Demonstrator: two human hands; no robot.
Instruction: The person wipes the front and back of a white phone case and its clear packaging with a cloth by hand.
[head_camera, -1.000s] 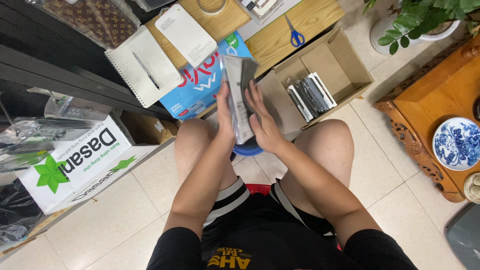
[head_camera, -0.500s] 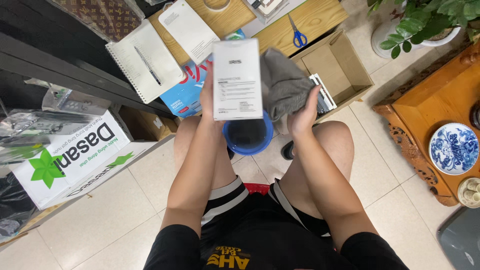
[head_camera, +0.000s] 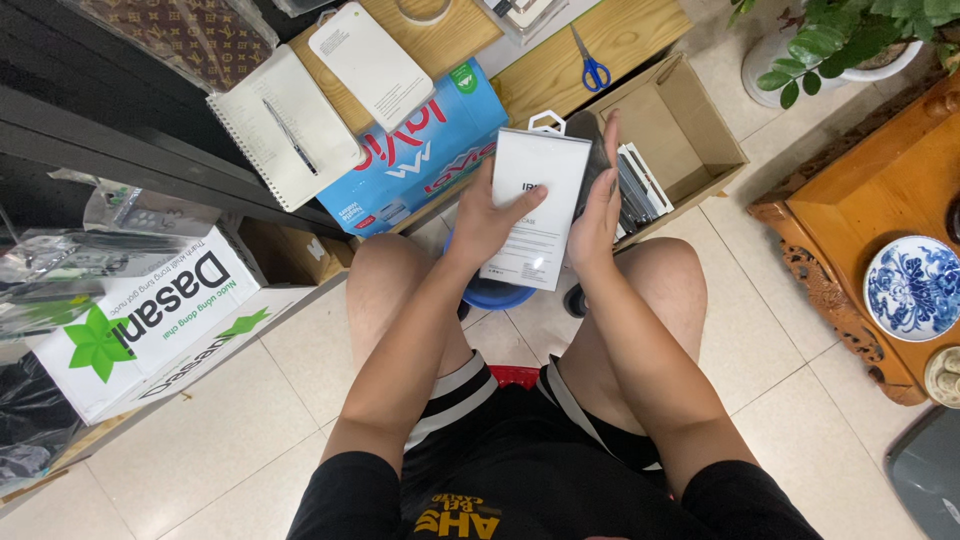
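The biggest change from half a second ago is in the white package (head_camera: 535, 205): it was raised flat toward the head camera with a grey wrap spread out behind it on the right, and now it sits lower, over the gap between the knees, tilted slightly, with the grey wrap gone from sight. Only a dark edge of something shows behind its upper right side. A second ago both hands were pressed around a narrower folded bundle held edge-on.

The open cardboard box (head_camera: 690, 130) stands on the tiled floor beyond the right knee, at the edge of the wooden board, with dark flat items stacked against its near wall. The blue printed carton (head_camera: 420, 165) lies beyond the left knee, and a spiral notebook (head_camera: 280, 125) with a pen on it lies past that.

The package is held between the two hands, in front of the blue round tub (head_camera: 495, 293) under it. The left hand (head_camera: 490, 215) lies across the package's left face, fingers spread and wrapped on its edge. The right hand (head_camera: 597, 205) is flat and upright against the right edge, fingers straight and together, pressing it. Blue-handled scissors (head_camera: 590, 65) lie on the board's far side.
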